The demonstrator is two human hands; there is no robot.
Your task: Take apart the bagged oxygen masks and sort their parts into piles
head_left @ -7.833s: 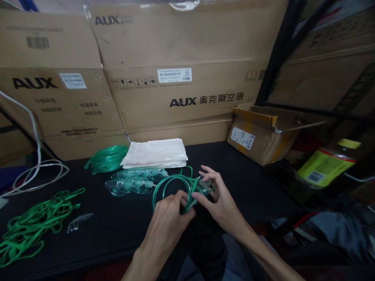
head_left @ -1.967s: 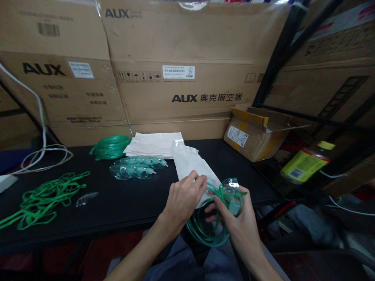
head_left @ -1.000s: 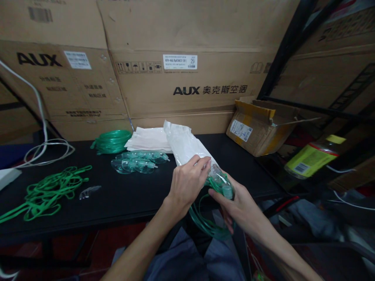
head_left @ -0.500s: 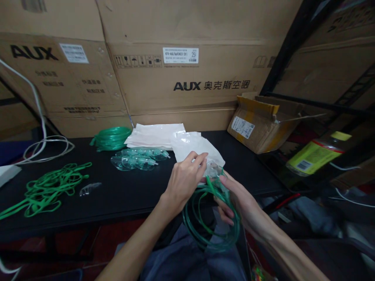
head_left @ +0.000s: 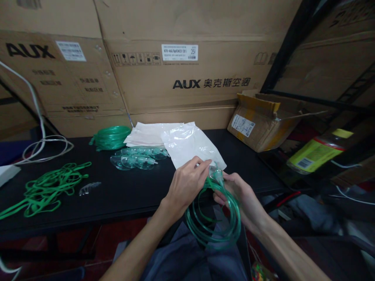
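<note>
My right hand (head_left: 238,195) is closed around a clear green oxygen mask (head_left: 216,174) and its coil of green tubing (head_left: 236,222), which hangs in a loop over my lap. The mask's front end is at the near edge of a white plastic bag (head_left: 190,144) lying on the table. At that same edge my left hand (head_left: 189,181) is closed, its fingertips pinching the bag beside the mask. Whether the mask is inside the bag's mouth I cannot tell. Left of the bag lie several clear green masks (head_left: 136,159) and a coil of green tubing (head_left: 111,137).
A stack of white bags (head_left: 146,132) lies at the back of the black table (head_left: 117,195). Green elastic straps (head_left: 55,185) and small clear pieces (head_left: 89,188) are at the left. On the right stand an open carton (head_left: 254,128) and a yellow-labelled bottle (head_left: 319,152). Big cardboard boxes (head_left: 190,97) form the back.
The white bag now lies flatter and more spread out, its far edge shifted back. Both hands have dropped slightly with the mask and tubing, and more of the mask shows.
</note>
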